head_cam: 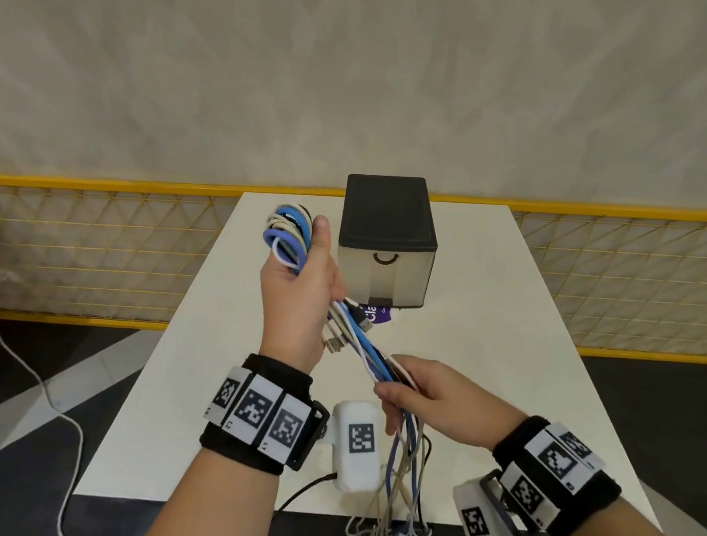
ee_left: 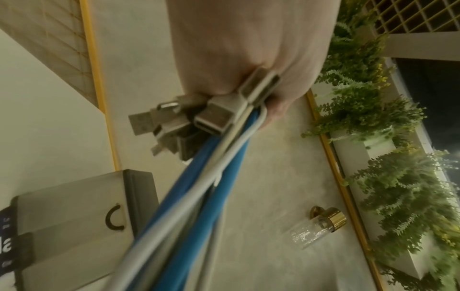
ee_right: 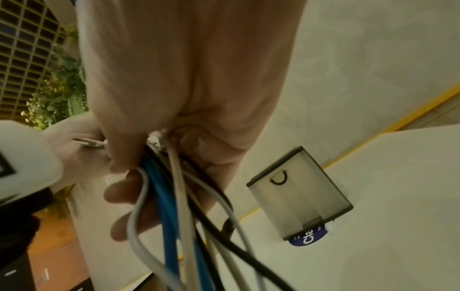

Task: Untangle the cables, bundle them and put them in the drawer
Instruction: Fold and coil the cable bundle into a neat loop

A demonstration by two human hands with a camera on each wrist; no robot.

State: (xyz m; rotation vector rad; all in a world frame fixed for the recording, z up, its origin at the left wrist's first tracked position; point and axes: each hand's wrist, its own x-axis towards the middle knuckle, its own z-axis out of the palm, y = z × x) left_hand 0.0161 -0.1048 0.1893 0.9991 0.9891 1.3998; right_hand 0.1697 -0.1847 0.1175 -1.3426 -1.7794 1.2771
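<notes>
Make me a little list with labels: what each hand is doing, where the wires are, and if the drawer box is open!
left hand: grips the looped part of the cables, raised above the table
right hand: holds the straight run of the cables nearer the body
cable ends: hang loose past the table's near edge
USB plugs: bunched at the left hand
drawer box: on the table, drawer closed
purple label: sticks out from under the box
</notes>
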